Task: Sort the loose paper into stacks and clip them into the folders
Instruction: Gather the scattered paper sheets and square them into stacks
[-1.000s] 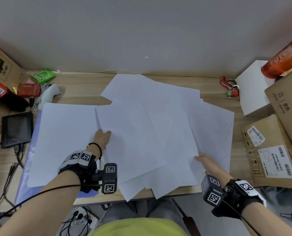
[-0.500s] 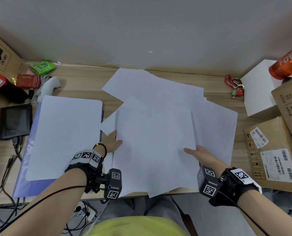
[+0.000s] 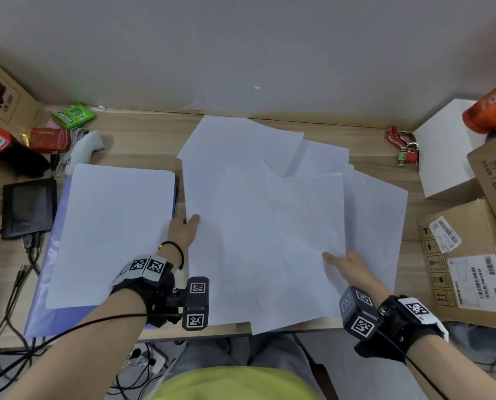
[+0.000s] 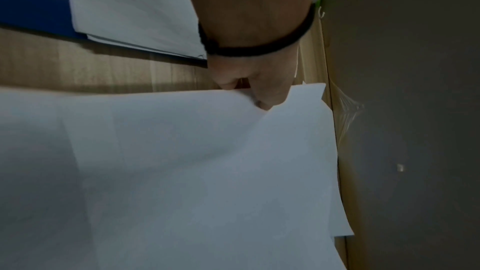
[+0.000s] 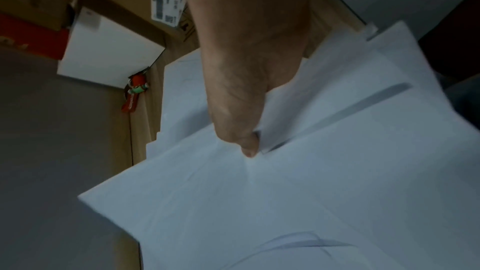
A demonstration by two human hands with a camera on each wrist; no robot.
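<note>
Several loose white sheets (image 3: 255,226) lie overlapping in the middle of the wooden desk. My left hand (image 3: 184,229) pinches the pile's left edge, thumb on top (image 4: 254,91). My right hand (image 3: 342,262) pinches sheets on the right side, thumb pressed on the top sheet (image 5: 246,130). The sheets (image 5: 311,192) bulge slightly between the hands, and the fingers below them are hidden. To the left, a neat paper stack (image 3: 111,226) rests on a blue folder (image 3: 41,316), apart from the loose pile.
Cardboard boxes (image 3: 472,269), a white box (image 3: 443,157), an orange bottle (image 3: 492,111) and a red keyring (image 3: 400,145) crowd the right. A black device (image 3: 28,207), white controller (image 3: 85,148), green packet (image 3: 73,115) and cables sit left. Some sheets overhang the desk's front edge (image 3: 284,332).
Both hands have pushed the spread sheets together into a tighter overlapping pile. The sheet that lay over the left stack's edge is now clear of it.
</note>
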